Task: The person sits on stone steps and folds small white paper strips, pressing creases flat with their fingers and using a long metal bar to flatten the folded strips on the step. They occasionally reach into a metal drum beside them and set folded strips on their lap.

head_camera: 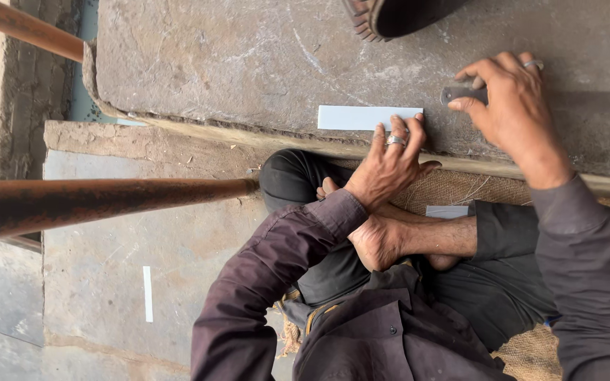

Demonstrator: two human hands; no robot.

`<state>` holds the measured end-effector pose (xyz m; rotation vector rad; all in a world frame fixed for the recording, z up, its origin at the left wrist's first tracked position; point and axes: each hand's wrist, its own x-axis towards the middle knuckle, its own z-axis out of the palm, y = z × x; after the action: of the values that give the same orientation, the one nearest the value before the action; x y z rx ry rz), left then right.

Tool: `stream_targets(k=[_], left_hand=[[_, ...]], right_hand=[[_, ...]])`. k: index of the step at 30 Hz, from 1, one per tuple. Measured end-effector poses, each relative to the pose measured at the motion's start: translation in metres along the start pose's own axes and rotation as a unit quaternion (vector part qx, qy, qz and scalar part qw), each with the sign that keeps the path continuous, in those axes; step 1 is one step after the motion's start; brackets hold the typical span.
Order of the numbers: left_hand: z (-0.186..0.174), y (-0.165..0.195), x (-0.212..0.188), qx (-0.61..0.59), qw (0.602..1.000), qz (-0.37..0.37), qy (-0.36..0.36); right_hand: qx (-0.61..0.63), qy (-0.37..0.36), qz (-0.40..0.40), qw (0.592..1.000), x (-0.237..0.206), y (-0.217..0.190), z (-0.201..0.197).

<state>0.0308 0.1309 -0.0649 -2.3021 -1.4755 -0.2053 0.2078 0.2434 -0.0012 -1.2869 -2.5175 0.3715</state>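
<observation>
Dark-sleeved arms are reaching out over crossed legs on burlap matting toward the stone slab. Left hand is pressing spread fingers onto the pale strip lying at the slab's edge. Right hand is pinching a small dark tool just beside. Loosened pressure could be letting the strip slide off.

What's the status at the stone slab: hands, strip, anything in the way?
Left hand pressing the pale strip flat on the stone slab. Right hand gripping a small dark tool beside it. A shoe nearby, clear of the strip.
</observation>
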Motion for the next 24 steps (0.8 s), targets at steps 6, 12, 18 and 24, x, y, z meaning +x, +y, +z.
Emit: stream_targets(k=[6, 12, 18, 24], left_hand=[[-0.004, 0.000, 0.001, 0.066, 0.997, 0.043, -0.013], [-0.002, 0.001, -0.003, 0.058, 0.998, 0.029, -0.004], [0.003, 0.004, -0.008, 0.043, 0.999, 0.027, -0.006], [0.009, 0.007, -0.010, 0.037, 0.999, 0.030, -0.010]], right_hand=[[0.083, -0.079, 0.037, 0.993, 0.019, -0.008, -0.011], [0.202, -0.027, 0.035, 0.978, 0.011, -0.024, 0.006], [0.089, 0.014, 0.020, 0.996, 0.000, -0.035, 0.024], [0.077, 0.036, 0.028, 0.996, -0.008, -0.035, 0.039]])
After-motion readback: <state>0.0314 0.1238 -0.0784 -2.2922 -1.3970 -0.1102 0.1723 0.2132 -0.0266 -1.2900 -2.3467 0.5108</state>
